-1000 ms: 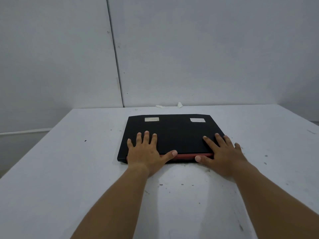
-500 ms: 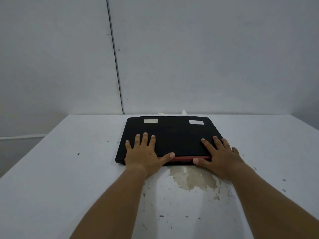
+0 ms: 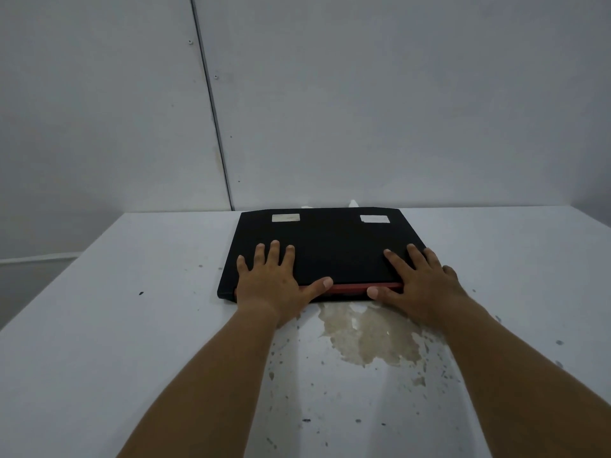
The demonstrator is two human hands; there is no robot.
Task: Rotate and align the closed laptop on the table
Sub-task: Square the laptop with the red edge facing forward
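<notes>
The laptop [image 3: 325, 249] lies closed and flat on the white table [image 3: 109, 325], well toward the far edge, its back edge close to the wall [image 3: 363, 94]. Bare table spreads wide to its left and right and in front of it; behind it there is almost no room. Its long sides run roughly square with the table's far edge.

The lid is plain matt black with two pale rectangular stickers [image 3: 286, 217] near the back corners, and a red strip [image 3: 347, 287] shows along the near edge.

The left hand [image 3: 274, 282] rests palm down, fingers spread, on the near left part of the lid, thumb along the front edge. The right hand [image 3: 416, 282] lies flat and spread on the near right corner, thumb at the red strip. Neither grips anything.

A brownish stain [image 3: 370, 335] and dark specks mark the table just before the laptop. The hands hide both near corner areas, something small and white behind the laptop cannot be made out, and the forearms are cut off at the bottom.
</notes>
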